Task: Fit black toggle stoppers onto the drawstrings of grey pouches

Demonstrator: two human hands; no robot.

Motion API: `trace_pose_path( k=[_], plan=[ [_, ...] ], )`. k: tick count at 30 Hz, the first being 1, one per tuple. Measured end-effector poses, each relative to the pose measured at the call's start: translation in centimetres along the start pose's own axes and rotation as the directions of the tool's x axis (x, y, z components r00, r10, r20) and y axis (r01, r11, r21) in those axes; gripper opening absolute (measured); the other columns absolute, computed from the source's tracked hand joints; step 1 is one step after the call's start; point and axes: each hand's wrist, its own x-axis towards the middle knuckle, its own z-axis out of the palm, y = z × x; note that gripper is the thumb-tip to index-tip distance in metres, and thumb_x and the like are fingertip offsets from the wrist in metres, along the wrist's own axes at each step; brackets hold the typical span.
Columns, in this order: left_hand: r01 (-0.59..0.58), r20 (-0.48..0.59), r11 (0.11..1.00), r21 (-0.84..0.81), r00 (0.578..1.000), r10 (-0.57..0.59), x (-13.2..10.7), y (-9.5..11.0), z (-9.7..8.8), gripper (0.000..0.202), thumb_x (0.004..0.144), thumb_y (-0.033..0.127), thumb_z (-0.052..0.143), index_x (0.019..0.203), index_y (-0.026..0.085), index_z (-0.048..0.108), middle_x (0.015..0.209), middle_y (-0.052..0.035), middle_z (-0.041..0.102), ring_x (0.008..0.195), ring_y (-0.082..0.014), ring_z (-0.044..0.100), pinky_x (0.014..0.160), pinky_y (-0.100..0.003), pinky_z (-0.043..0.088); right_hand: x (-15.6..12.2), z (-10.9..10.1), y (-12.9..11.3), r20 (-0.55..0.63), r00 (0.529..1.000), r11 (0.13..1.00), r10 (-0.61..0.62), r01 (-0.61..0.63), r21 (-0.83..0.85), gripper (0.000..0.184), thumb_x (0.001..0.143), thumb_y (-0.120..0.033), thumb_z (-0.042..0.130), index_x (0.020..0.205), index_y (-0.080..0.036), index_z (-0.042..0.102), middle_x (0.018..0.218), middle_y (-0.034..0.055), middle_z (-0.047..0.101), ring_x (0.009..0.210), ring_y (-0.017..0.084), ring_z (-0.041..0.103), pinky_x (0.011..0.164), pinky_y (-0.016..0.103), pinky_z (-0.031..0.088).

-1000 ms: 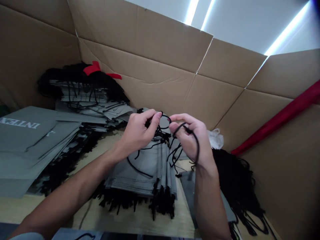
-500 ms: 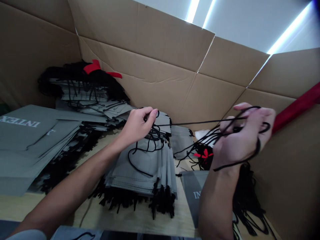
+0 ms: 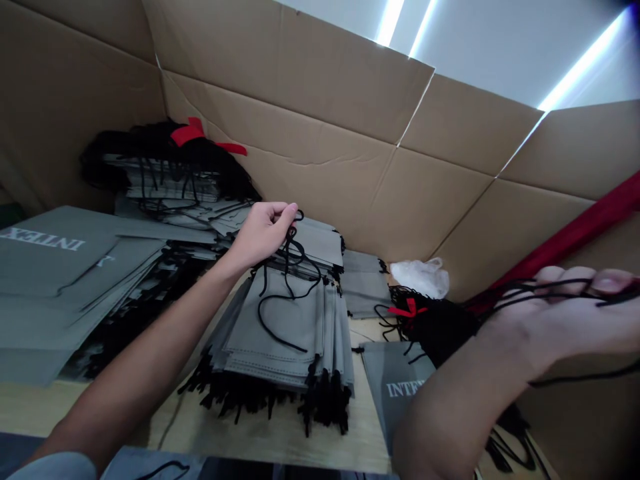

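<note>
My left hand (image 3: pixel 267 230) is closed in a pinch on a black cord (image 3: pixel 296 248), whose loops and tail trail down onto the top bag. Under it lies a stack of grey fabric drawstring bags (image 3: pixel 280 327), with black cord ends bunched along the near edge. Off to the right, my right hand (image 3: pixel 565 313) is curled around several loose black cords (image 3: pixel 543 285), palm up and well apart from the stack. One of its cords hangs below the wrist.
Printed grey bags (image 3: pixel 45 267) fan out on the left. Behind them, a heap of black cords (image 3: pixel 150 143) carries red ties. At right lie a bundle of black cords (image 3: pixel 445 327), a white plastic bag (image 3: pixel 420 277) and another printed bag (image 3: pixel 395 367). Cardboard walls (image 3: pixel 320 127) enclose the table.
My right hand has swung right and nearer, taking its cords away from the stack. My left hand has shifted slightly left and up, still pinching its cord. The stretched cord between the hands is gone.
</note>
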Motion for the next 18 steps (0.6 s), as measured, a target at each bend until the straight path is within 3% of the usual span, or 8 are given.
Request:
trace_pose_path(
  k=[4,8,10,13,15,18],
  plan=[
    [0.028,-0.003,0.996,-0.083,1.0,-0.028,-0.4,0.5,0.6,0.044,0.104,0.045,0.063,0.07,0.018,0.063,0.06,0.0002,0.057,0.047,-0.0098,0.045,0.043,-0.021,0.033,-0.4,3.8,-0.2,0.156,0.988,0.998,0.005,0.006,-0.066,0.034,0.097,-0.057,0.08,0.108,-0.026,0.076,0.083,-0.0003,0.063,0.065,0.015,0.059,0.051,0.026,0.045],
    [0.021,-0.043,0.989,-0.146,0.999,-0.028,-1.5,1.7,1.3,0.048,0.105,0.053,0.066,0.071,0.019,0.062,0.06,0.0011,0.054,0.047,-0.0097,0.046,0.04,-0.02,0.036,-2.4,6.1,0.1,0.265,0.964,0.996,0.023,0.001,-0.089,0.024,0.093,-0.046,0.087,0.102,-0.024,0.082,0.076,-0.0014,0.064,0.061,0.013,0.053,0.052,0.026,0.041],
    [0.013,-0.065,0.986,-0.164,0.998,-0.024,-2.1,2.5,1.5,0.048,0.105,0.055,0.066,0.073,0.019,0.063,0.062,0.0006,0.055,0.047,-0.0096,0.048,0.039,-0.02,0.038,-3.9,7.1,0.1,0.375,0.925,0.996,0.058,-0.026,-0.088,0.021,0.092,-0.042,0.089,0.096,-0.022,0.085,0.069,-0.0028,0.06,0.057,0.011,0.046,0.051,0.025,0.035],
    [0.0,-0.104,0.98,-0.201,0.994,-0.021,-2.9,3.7,1.7,0.045,0.105,0.051,0.069,0.074,0.019,0.064,0.065,0.0005,0.057,0.046,-0.0088,0.047,0.036,-0.019,0.038,-6.1,8.7,-0.2,0.596,0.793,0.99,0.129,-0.068,-0.124,0.023,0.089,-0.043,0.094,0.092,-0.022,0.086,0.06,-0.0068,0.049,0.054,0.009,0.035,0.05,0.026,0.028],
    [-0.014,-0.129,0.975,-0.222,0.992,-0.015,-3.3,4.4,1.8,0.042,0.105,0.048,0.07,0.074,0.019,0.063,0.064,0.0009,0.057,0.044,-0.0082,0.046,0.035,-0.018,0.037,-7.1,9.7,-0.4,0.679,0.725,0.992,0.116,-0.048,-0.119,0.024,0.088,-0.042,0.096,0.095,-0.022,0.085,0.058,-0.0083,0.049,0.053,0.009,0.035,0.052,0.026,0.031],
    [-0.034,-0.133,0.972,-0.233,0.991,0.002,-3.6,5.2,2.0,0.042,0.106,0.044,0.069,0.072,0.019,0.063,0.063,0.0009,0.057,0.043,-0.0077,0.047,0.034,-0.017,0.035,-7.9,10.6,-0.6,0.685,0.726,0.993,0.061,0.023,-0.112,0.023,0.091,-0.038,0.094,0.098,-0.02,0.083,0.063,-0.0068,0.06,0.055,0.009,0.042,0.057,0.025,0.04]
  ],
)
